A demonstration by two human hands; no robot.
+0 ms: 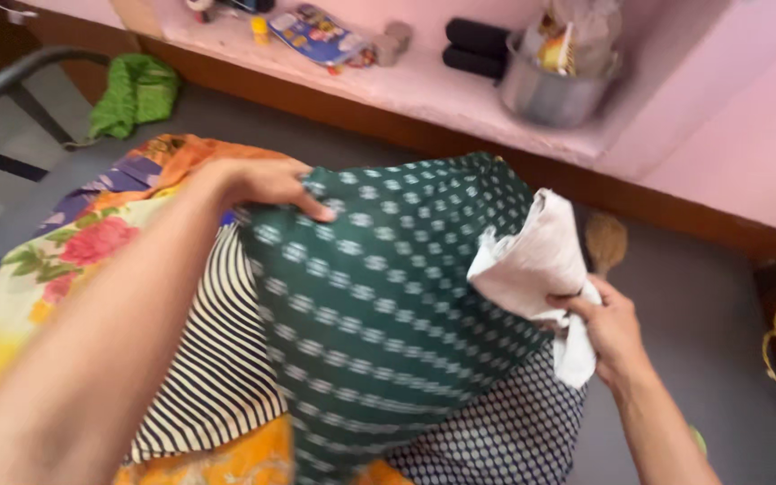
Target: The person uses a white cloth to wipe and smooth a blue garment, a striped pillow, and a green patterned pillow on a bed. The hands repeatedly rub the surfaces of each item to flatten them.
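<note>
The left hand (262,184) pinches the top of the green pillow (388,305) above the bed (65,260), the right hand (608,332) grips its white cloth (536,265); it looks soft, light, best held by corners.

I see a dark green pillowcase (379,305) with rows of small white dots, a white pillow (536,265), a black-and-white striped cloth (213,359), a floral sheet (65,260) in yellow, pink and orange, a pink shelf (433,85), and a bright green cloth (136,94).
</note>
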